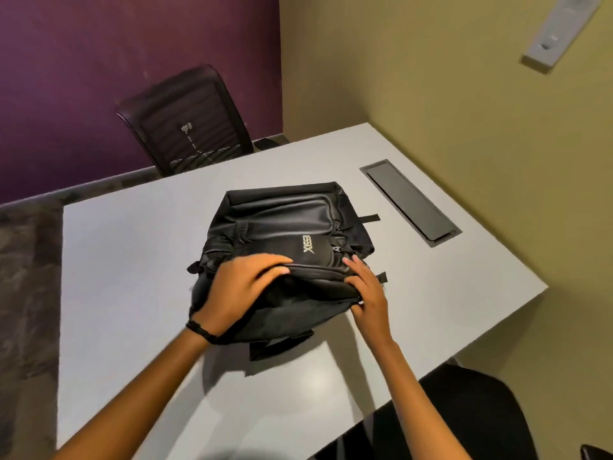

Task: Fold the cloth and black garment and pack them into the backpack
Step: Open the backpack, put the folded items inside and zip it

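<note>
Black fabric fills the middle of the scene, and it all seems to belong to the backpack [285, 240], which lies flat on the pale grey bench [132, 260].

Nearest the viewer, at six o'clock, two bare forearms reach in over the bench edge; a dark seat [477, 413] sits low at five o'clock.

The left hand [238, 287], with a dark braided band [202, 332] at its wrist, lies over the near left part of the bag, its grip curled over the upper lip of the opening, fingers together on that flap. The right hand [368, 290] is at the near right corner; its grip pinches the rim where the zip line ends, though blur makes it hard to tell whether it has the zip pull or only the fabric.

Between the hands the mouth of the bag gapes a little and shows only darkness inside.

No loose cloth and no separate black garment shows anywhere on the bench, so my judgement is that both are probably folded and inside already, and the task is near its end. The inside of the bag cannot be read, so this stays a guess. What looks left is closing the opening.

Farther off, at one o'clock, a dark cable hatch [411, 202] is set in the bench; at eleven o'clock stands a mesh-backed chair [189, 117] before a purple wall.
</note>
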The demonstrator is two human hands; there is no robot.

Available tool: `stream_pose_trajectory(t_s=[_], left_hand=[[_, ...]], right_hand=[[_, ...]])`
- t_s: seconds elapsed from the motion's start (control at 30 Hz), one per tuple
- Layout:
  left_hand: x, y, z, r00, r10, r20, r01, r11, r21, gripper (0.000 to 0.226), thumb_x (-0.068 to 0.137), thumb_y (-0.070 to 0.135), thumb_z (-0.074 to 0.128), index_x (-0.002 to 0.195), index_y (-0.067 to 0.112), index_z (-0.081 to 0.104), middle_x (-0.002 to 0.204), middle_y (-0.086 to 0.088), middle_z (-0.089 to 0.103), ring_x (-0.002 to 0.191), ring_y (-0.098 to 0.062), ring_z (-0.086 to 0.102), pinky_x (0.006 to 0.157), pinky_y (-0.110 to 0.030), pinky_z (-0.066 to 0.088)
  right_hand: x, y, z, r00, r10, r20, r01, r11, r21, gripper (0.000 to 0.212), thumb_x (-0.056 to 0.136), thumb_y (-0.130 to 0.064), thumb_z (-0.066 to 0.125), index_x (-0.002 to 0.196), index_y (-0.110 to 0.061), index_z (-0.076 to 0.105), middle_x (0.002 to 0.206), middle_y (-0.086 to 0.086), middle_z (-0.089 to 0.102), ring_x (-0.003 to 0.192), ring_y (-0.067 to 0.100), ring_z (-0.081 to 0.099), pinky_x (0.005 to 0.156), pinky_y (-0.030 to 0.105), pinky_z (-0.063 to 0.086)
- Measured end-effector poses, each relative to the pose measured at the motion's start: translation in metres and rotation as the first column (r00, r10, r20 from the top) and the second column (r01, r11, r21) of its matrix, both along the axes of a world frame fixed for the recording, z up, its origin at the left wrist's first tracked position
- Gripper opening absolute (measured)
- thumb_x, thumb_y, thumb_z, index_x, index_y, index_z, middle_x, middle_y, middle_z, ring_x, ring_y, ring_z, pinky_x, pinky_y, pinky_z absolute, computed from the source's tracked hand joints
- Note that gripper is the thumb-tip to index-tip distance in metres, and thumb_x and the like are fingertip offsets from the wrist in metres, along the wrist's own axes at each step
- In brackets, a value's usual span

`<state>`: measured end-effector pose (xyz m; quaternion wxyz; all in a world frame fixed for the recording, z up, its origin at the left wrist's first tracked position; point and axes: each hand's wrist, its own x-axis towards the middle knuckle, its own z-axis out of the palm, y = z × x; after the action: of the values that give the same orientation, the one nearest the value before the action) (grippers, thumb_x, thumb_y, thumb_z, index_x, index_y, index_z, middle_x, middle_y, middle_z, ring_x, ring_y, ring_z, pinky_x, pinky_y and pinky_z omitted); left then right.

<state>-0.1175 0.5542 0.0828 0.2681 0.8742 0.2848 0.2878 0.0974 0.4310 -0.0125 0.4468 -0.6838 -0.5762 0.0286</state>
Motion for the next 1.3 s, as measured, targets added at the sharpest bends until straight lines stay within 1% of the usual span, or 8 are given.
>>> stream_pose_trajectory(t_s=[0.2,0.4,0.5,0.6,0.77,1.03,1.13,1.3], left_hand=[[-0.052,0.056,0.028,0.891,0.397,0.221,-0.343,0.906,-0.248,0.024,0.097,0.023,0.049,0.109,0.014,0.068,0.109,0.003,0.069,0.108,-0.004,0.061,0.097,-0.014,0.044],[-0.069,0.068,-0.024,0.551,0.750,0.366,-0.355,0.608,-0.710,0.039,0.103,0.026,0.028,0.134,0.015,0.049,0.137,-0.003,0.052,0.126,-0.011,0.048,0.112,-0.034,0.034],[-0.048,0.063,-0.050,0.639,0.699,0.320,-0.281,0.599,-0.750,0.044,0.104,0.030,0.019,0.147,0.023,0.024,0.152,0.001,0.032,0.137,-0.010,0.032,0.117,-0.036,0.023],[-0.013,0.054,-0.065,0.762,0.589,0.270,-0.215,0.623,-0.752,0.052,0.102,0.033,0.025,0.150,0.035,0.004,0.156,0.012,0.015,0.139,-0.008,0.025,0.113,-0.033,0.025],[0.041,0.047,-0.087,0.888,0.448,-0.106,-0.222,0.215,-0.951,0.070,0.089,0.061,0.032,0.149,0.038,0.000,0.155,0.002,0.021,0.133,-0.031,0.039,0.107,-0.048,0.035],[0.105,0.046,-0.098,0.897,0.438,-0.066,-0.121,0.099,-0.988,0.102,0.062,0.081,0.044,0.146,0.044,-0.001,0.153,-0.005,0.029,0.127,-0.034,0.046,0.104,-0.054,0.039],[0.136,0.051,-0.102,0.903,0.430,0.000,-0.052,0.110,-0.993,0.087,0.080,0.067,0.041,0.144,0.046,-0.014,0.154,-0.002,0.026,0.129,-0.035,0.044,0.104,-0.053,0.040],[0.196,0.052,-0.110,0.904,0.421,0.070,0.038,0.083,-0.996,0.081,0.090,0.054,0.042,0.139,0.049,-0.021,0.156,-0.004,0.020,0.128,-0.038,0.045,0.104,-0.053,0.040]], right_hand=[[-0.012,0.050,0.052,0.990,-0.010,-0.143,0.029,0.991,0.132,0.046,0.063,0.014,0.047,0.102,-0.002,0.063,0.115,0.010,0.064,0.113,0.018,0.054,0.098,0.045,0.042],[-0.010,0.086,0.106,0.963,-0.115,-0.244,0.166,0.966,0.198,0.044,0.065,0.009,0.044,0.103,-0.001,0.064,0.099,0.009,0.067,0.098,0.025,0.060,0.088,0.038,0.049],[-0.002,0.106,0.131,0.919,-0.177,-0.353,0.265,0.940,0.217,0.037,0.067,0.015,0.044,0.095,-0.001,0.063,0.078,-0.003,0.058,0.070,-0.003,0.052,0.065,0.010,0.040],[0.013,0.114,0.142,0.904,-0.224,-0.365,0.325,0.913,0.246,0.036,0.065,0.015,0.041,0.092,0.001,0.061,0.072,0.001,0.054,0.063,0.003,0.045,0.057,0.009,0.034],[0.042,0.118,0.146,0.877,-0.310,-0.368,0.427,0.854,0.298,0.039,0.064,0.017,0.040,0.093,0.002,0.061,0.076,0.003,0.055,0.065,0.002,0.048,0.061,0.003,0.034],[0.099,0.102,0.141,0.795,-0.436,-0.421,0.579,0.752,0.314,0.037,0.067,0.012,0.039,0.093,-0.001,0.060,0.071,-0.031,0.056,0.065,-0.006,0.050,0.062,0.014,0.040],[0.125,0.094,0.138,0.754,-0.484,-0.444,0.641,0.690,0.336,0.034,0.067,0.009,0.040,0.093,0.000,0.060,0.071,-0.028,0.056,0.067,-0.006,0.050,0.065,0.022,0.044],[0.170,0.072,0.135,0.682,-0.597,-0.422,0.731,0.583,0.355,0.031,0.066,0.010,0.040,0.089,0.002,0.059,0.070,-0.032,0.054,0.063,-0.009,0.048,0.058,0.009,0.036]])
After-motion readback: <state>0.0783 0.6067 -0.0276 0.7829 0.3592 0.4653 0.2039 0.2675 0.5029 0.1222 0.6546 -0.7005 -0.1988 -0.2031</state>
